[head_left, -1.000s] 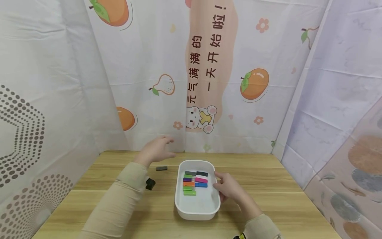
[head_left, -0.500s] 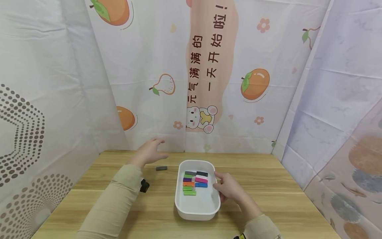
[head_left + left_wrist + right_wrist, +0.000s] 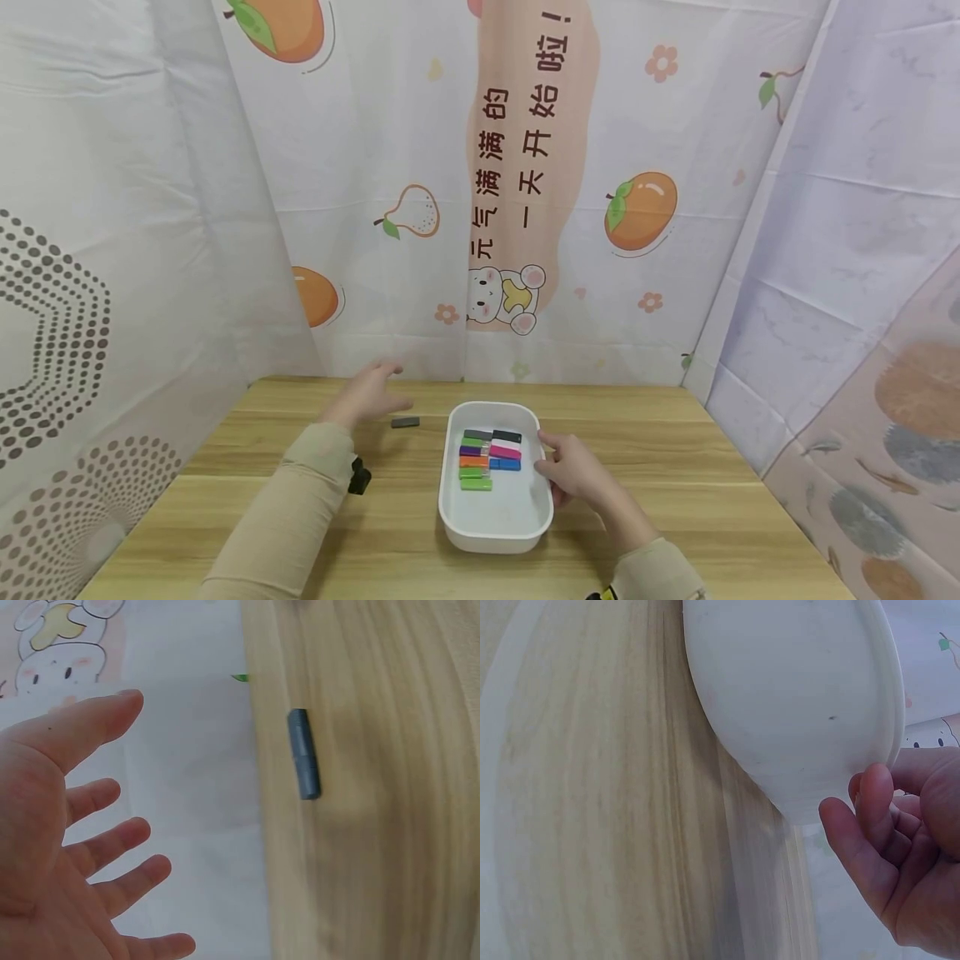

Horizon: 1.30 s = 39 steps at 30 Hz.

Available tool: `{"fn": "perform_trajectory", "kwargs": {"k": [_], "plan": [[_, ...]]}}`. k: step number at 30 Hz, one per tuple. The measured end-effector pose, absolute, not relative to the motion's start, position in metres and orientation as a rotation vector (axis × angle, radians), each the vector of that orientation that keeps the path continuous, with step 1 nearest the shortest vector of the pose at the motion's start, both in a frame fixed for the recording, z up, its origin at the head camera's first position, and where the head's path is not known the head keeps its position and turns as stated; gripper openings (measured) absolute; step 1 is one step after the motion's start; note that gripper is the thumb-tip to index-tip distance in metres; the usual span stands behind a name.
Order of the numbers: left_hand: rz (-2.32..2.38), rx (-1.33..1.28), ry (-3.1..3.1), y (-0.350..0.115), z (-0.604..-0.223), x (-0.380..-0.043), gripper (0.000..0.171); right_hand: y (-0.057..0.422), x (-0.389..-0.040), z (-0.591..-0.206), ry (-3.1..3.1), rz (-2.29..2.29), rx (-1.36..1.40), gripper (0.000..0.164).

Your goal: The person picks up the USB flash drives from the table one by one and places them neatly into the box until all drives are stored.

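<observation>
My left hand [image 3: 367, 395] hovers over the far left of the table, fingers spread and thumb apart, holding nothing. Just right of and below it in the head view lies a dark grey USB flash drive [image 3: 406, 422]. The left wrist view shows this flash drive [image 3: 304, 755] flat on the wood, apart from the fingertips. My right hand [image 3: 573, 468] grips the right wall of a white plastic bin [image 3: 508, 508] at its rim. Inside the bin, two columns of coloured flash drives [image 3: 474, 462] lie side by side, in green, purple, orange, pink, blue, white and dark tones.
The wooden table [image 3: 645, 508] ends at a printed curtain [image 3: 360, 275] behind it, with more curtains at both sides. A black object [image 3: 359, 477] shows at the left sleeve's wrist. The bin's near end holds no flash drives.
My left hand has moved left and lower, away from the bin and toward the table. The right hand, the bin and the grey flash drive stay where they were.
</observation>
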<state>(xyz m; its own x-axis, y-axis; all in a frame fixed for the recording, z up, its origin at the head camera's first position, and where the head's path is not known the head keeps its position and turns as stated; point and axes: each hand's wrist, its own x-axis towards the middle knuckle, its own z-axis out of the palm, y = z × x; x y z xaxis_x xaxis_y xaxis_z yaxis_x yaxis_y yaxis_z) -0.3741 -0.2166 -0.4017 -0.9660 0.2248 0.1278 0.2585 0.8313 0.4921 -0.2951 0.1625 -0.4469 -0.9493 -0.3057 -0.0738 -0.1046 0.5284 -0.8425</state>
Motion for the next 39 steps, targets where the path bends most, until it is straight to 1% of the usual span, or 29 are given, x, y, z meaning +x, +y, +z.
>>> {"fn": "perform_trajectory", "kwargs": {"k": [9, 15, 21, 29, 39], "plan": [[-0.88, -0.319, -2.964, -0.218, -0.42, -0.378, 0.073, 0.162, -0.294, -0.446, 2.556, -1.384, -0.339, 0.063], [-1.012, -0.299, -2.992, -0.217, -0.433, -0.382, 0.076, 0.162, -0.294, -0.445, 2.55, -1.387, -0.335, 0.063], [-1.058, -0.24, -2.998, -0.212, -0.44, -0.38, 0.071, 0.162, -0.294, -0.446, 2.558, -1.381, -0.336, 0.063], [-1.046, -0.235, -3.005, -0.21, -0.45, -0.38, 0.066, 0.162, -0.296, -0.447, 2.562, -1.374, -0.342, 0.063], [-1.006, -0.142, -3.071, -0.211, -0.459, -0.379, 0.058, 0.162, -0.296, -0.447, 2.563, -1.373, -0.337, 0.064]]}}
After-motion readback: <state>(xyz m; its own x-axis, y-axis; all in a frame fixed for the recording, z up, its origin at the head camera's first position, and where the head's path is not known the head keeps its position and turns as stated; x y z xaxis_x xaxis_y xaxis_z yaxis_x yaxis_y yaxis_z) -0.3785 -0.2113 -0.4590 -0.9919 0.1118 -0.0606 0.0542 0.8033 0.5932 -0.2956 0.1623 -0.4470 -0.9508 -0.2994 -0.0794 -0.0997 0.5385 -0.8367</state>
